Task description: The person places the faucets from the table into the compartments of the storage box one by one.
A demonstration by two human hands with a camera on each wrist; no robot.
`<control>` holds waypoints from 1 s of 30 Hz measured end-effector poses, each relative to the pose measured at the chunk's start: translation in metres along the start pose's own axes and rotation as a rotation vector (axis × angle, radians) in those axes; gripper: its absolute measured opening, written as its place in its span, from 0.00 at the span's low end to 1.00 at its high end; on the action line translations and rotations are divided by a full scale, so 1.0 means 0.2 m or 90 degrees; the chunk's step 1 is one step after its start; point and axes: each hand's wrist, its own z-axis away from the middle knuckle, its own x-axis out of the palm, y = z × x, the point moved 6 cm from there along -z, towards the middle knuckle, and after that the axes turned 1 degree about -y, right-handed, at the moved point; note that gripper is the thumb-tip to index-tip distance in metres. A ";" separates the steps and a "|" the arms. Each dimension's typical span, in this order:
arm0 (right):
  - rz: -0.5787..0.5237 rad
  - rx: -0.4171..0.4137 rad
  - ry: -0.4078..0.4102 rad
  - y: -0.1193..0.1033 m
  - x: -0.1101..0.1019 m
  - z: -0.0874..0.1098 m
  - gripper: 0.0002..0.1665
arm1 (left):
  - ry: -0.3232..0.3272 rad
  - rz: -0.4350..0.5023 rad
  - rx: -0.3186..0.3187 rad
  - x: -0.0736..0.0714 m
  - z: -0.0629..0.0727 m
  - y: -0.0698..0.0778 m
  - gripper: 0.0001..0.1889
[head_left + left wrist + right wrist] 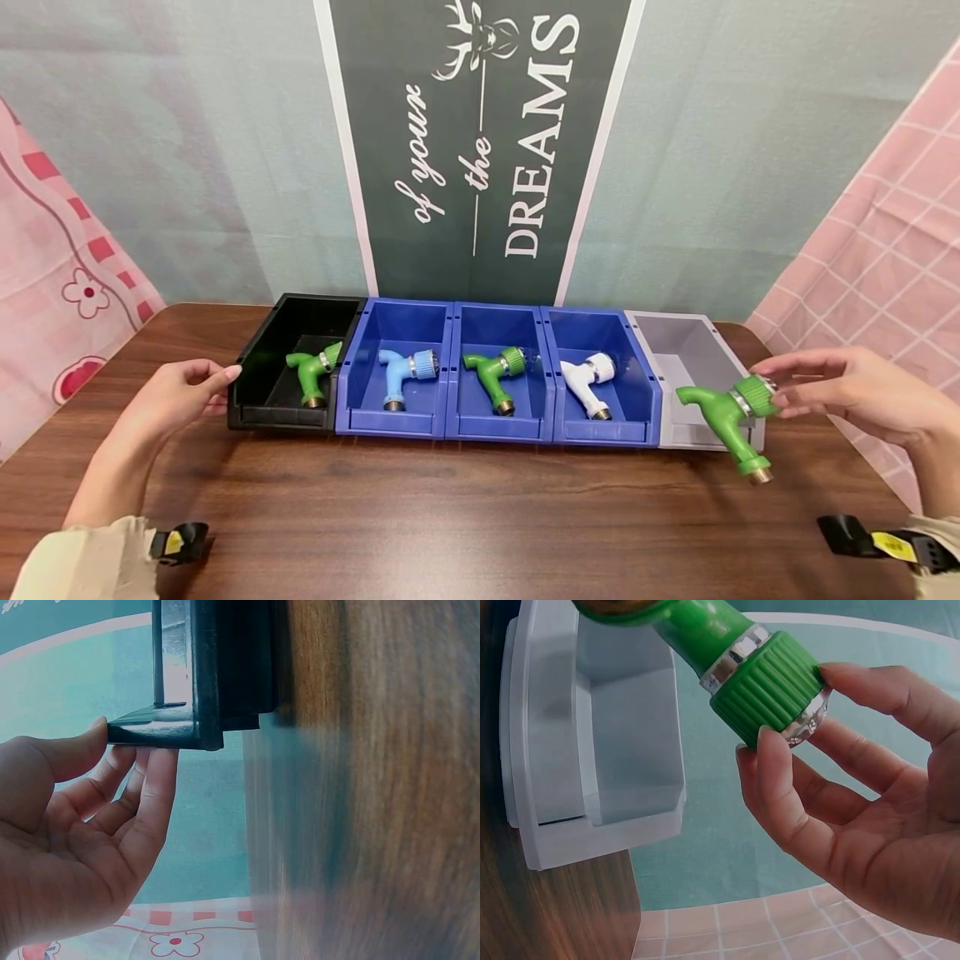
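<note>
My right hand (pixel 862 392) pinches a green plastic tap (pixel 723 417) by its ribbed knob, thumb and fingertips around the knob's end in the right wrist view. The tap hangs over the front of the grey bin (pixel 678 333), its brass-coloured threaded end pointing down. At the far left, my left hand (pixel 176 392) holds the side of the black bin (pixel 251 375), thumb at the rim and fingers against the outer wall. Inside that bin lies another green tap (pixel 309 375), its knob partly hidden by the bin wall.
Three blue bins (pixel 393 425) stand in a row between the black and grey ones. They hold a light blue tap (pixel 405 371), a green tap (pixel 491 377) and a white tap (pixel 585 379). The row stands on a brown wooden table (pixel 465 517), before a printed curtain (pixel 480 275).
</note>
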 end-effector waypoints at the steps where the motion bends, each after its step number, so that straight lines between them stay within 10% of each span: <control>1: -0.008 -0.003 0.003 0.00 0.00 0.00 0.30 | 0.000 -0.001 0.000 0.00 0.00 0.00 0.22; 15: -0.077 -0.031 -0.009 0.02 -0.02 -0.05 0.29 | 0.003 -0.002 0.007 0.00 0.01 0.01 0.22; 30: 0.044 0.072 0.154 0.05 -0.05 -0.09 0.23 | 0.001 -0.002 0.009 0.00 0.00 0.01 0.23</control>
